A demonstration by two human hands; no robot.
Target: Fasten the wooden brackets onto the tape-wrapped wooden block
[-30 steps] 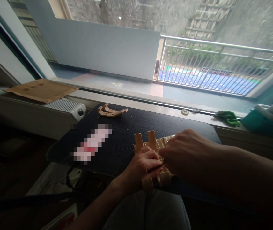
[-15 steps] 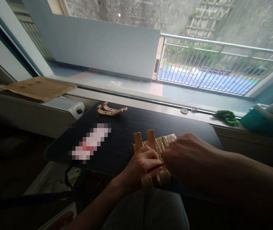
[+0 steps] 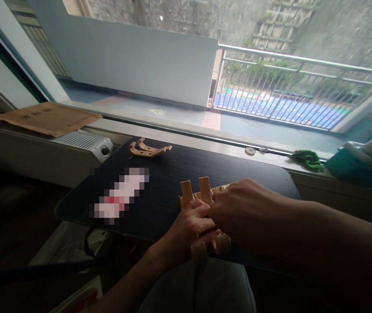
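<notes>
A light wooden model with upright slats and round wheels (image 3: 197,195) lies at the near edge of a black table (image 3: 173,174). My left hand (image 3: 190,228) is closed round its near end, just above two wheels (image 3: 221,244). My right hand (image 3: 238,211) is closed over the model's right side and presses against my left hand. What my right fingers pinch is hidden under the hand.
Two curved wooden pieces (image 3: 148,150) lie at the table's far edge. A blurred white and red packet (image 3: 121,195) lies left of the model. On the sill are brown cardboard (image 3: 45,117), a white heater (image 3: 84,143), a tape roll (image 3: 250,151) and a green cloth (image 3: 308,159).
My right hand has slid left over the model and now covers more of it, touching my left hand. The thin dark tool seen between the hands earlier is hidden.
</notes>
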